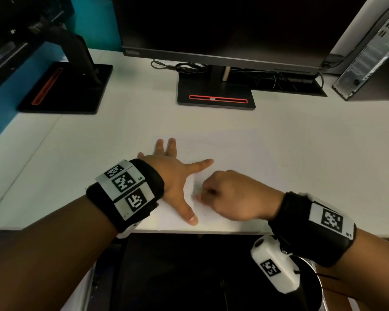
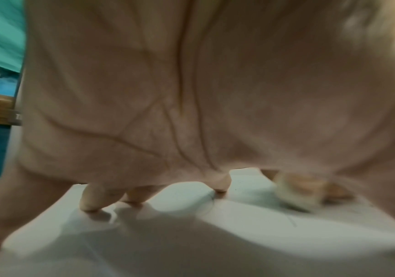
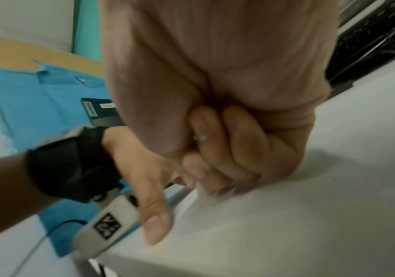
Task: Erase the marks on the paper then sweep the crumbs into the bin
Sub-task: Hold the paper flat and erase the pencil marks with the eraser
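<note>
Both hands sit on the white paper sheet point(image 1: 245, 153): left hand point(image 1: 173, 173) splayed flat, right hand point(image 1: 231, 194) pinching a pale eraser block point(image 2: 298, 193) over faint marks beside the left thumb.

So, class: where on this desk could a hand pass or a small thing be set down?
Bare white desk lies between the two black monitor bases and the white sheet of paper, and left of the left hand. The near edge is crowded: the left hand presses the paper while the right hand rubs a pale eraser.
</note>
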The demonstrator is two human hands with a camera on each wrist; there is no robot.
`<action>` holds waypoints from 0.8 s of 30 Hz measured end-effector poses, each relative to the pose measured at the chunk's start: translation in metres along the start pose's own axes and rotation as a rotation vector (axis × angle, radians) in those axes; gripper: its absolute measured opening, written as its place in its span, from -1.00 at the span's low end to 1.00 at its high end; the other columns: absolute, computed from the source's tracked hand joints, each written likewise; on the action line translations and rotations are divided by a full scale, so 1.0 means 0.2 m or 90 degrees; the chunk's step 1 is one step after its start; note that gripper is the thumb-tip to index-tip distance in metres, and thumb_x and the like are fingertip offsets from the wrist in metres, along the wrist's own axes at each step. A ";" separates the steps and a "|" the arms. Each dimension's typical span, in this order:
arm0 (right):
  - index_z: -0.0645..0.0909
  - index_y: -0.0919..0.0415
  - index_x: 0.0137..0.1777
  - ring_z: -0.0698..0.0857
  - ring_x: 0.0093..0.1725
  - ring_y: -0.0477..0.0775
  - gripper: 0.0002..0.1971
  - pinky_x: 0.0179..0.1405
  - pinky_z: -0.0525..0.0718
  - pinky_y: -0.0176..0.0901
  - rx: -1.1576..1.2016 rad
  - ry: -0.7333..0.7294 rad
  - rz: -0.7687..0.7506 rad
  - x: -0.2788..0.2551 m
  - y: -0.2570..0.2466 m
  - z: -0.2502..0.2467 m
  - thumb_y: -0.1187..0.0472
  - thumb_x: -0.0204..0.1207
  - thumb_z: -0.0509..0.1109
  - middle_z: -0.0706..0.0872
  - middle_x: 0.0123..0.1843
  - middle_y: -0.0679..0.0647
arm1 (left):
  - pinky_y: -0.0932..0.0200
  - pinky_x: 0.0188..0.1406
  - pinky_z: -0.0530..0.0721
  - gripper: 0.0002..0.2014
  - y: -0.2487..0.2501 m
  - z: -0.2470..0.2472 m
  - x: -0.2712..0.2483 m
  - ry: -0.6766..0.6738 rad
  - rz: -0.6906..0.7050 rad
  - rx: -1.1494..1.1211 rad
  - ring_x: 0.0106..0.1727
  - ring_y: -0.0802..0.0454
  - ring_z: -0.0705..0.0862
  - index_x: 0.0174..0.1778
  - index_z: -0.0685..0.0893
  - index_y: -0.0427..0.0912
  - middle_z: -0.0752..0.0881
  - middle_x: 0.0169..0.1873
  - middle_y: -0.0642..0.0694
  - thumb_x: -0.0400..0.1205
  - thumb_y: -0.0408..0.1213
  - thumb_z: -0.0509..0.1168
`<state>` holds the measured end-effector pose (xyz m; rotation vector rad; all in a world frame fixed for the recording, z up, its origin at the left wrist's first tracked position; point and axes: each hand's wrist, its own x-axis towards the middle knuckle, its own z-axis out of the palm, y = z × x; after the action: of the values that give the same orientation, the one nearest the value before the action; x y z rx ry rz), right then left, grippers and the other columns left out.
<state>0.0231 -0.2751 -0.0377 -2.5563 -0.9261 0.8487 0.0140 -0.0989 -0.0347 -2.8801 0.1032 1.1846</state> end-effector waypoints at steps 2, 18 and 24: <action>0.55 0.28 -0.31 0.51 -0.41 -0.01 -0.50 -0.40 0.43 -0.23 0.010 -0.013 0.000 0.00 0.00 0.00 -0.04 0.80 0.21 0.59 -0.38 0.11 | -0.72 0.53 -0.03 0.39 0.00 0.00 0.01 0.002 0.003 0.003 0.63 -0.46 -0.55 0.38 -0.56 0.72 -0.62 0.61 -0.31 0.04 0.58 0.52; 0.55 0.19 -0.33 0.54 -0.40 -0.04 -0.53 -0.41 0.41 -0.28 -0.008 -0.022 -0.032 -0.02 -0.04 0.03 -0.01 0.80 0.21 0.63 -0.37 0.09 | -0.72 0.53 -0.04 0.40 0.00 0.00 0.01 -0.001 0.005 0.006 0.62 -0.47 -0.56 0.38 -0.57 0.72 -0.63 0.60 -0.31 0.02 0.59 0.52; 0.51 0.21 -0.35 0.51 -0.45 -0.04 -0.53 -0.47 0.37 -0.30 -0.003 0.005 -0.024 0.00 -0.04 0.03 0.04 0.80 0.21 0.60 -0.42 0.09 | -0.71 0.54 -0.05 0.40 0.00 0.00 0.00 -0.006 -0.001 0.004 0.62 -0.46 -0.57 0.37 -0.58 0.72 -0.64 0.59 -0.31 0.04 0.57 0.53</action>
<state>0.0157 -0.2678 -0.0384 -2.5356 -0.9715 0.8252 0.0145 -0.0993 -0.0342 -2.8684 0.1042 1.1943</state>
